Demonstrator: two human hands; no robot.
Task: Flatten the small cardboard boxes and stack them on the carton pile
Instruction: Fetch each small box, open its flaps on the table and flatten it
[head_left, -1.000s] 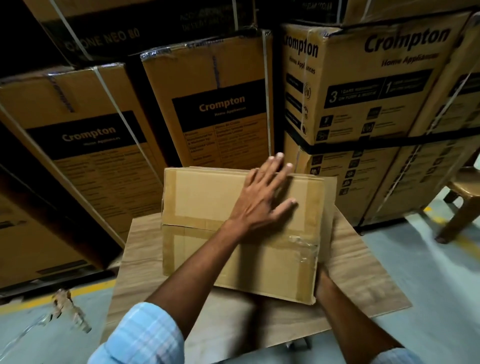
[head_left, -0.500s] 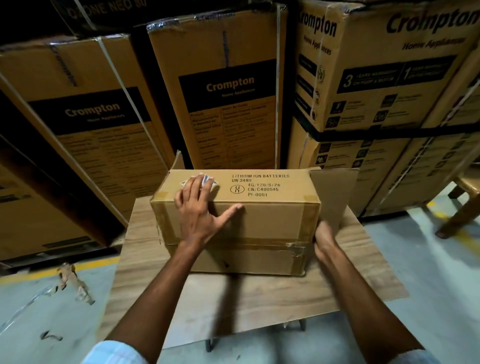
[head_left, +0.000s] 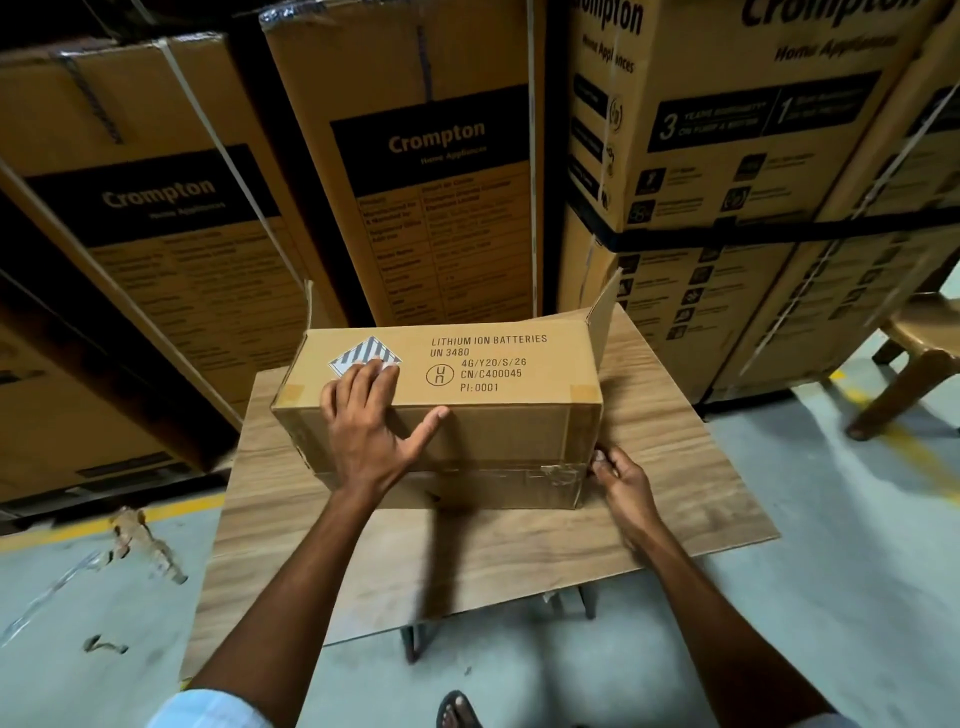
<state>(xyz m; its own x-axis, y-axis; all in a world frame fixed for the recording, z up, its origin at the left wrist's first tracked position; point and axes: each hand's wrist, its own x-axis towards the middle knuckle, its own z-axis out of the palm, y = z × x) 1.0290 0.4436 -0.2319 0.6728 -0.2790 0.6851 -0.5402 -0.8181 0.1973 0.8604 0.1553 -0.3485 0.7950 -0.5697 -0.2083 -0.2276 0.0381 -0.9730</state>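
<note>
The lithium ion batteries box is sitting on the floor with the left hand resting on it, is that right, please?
Not quite: the box sits on the wooden table instead, as the head view shows; the left hand does rest on it.

Worktop (head_left: 675, 467) — wood-grain board on dark legs, standing on the floor (head_left: 831, 597).
Directly on it, one item: small cardboard box (head_left: 509, 364), set toward the far edge. The top is printed "LITHIUM ION BATTERIES, UN 3480", a flap stands open at each end, and brown tape runs along the near face.
Floor — grey concrete with a yellow painted line (head_left: 171, 512). On it are crumpled tape scraps (head_left: 145, 545) left of the worktop, tall Crompton cartons (head_left: 436, 156) behind it and a wooden stool (head_left: 919, 353) to the right.
</note>
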